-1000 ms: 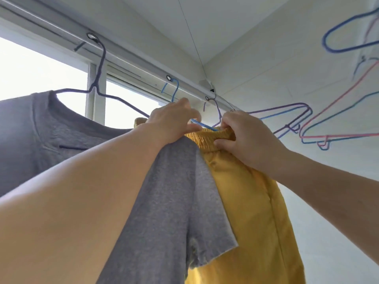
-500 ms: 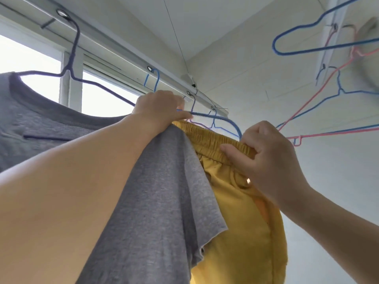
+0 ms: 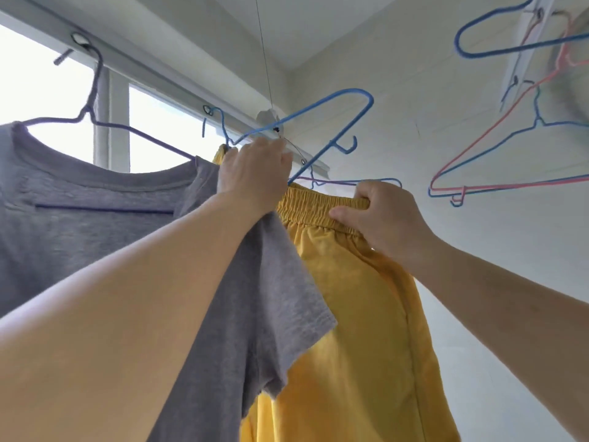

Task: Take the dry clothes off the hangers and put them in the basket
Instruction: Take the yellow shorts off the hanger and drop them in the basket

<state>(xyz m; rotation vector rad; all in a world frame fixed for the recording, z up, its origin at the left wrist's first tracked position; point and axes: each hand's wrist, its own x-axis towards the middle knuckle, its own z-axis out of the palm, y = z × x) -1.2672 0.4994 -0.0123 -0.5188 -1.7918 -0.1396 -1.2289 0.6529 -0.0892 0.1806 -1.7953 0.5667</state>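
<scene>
The right hand (image 3: 387, 220) is pinching the stretchy top of the yellow shorts (image 3: 360, 301), which are hanging just beside a grey shirt (image 3: 95, 224). The left hand (image 3: 255, 177) is gripping the blue hanger (image 3: 334, 122) above the shorts, and the hanger is tipping up. More hangers (image 3: 510, 161) are hanging farther back by the white wall (image 3: 414, 74).

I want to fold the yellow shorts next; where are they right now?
The yellow shorts hang centre-right in the head view, right of the grey T-shirt, their waistband gripped by the right hand.

Grey T-shirt (image 3: 105, 212) crowding yellow shorts (image 3: 357, 298)
</scene>
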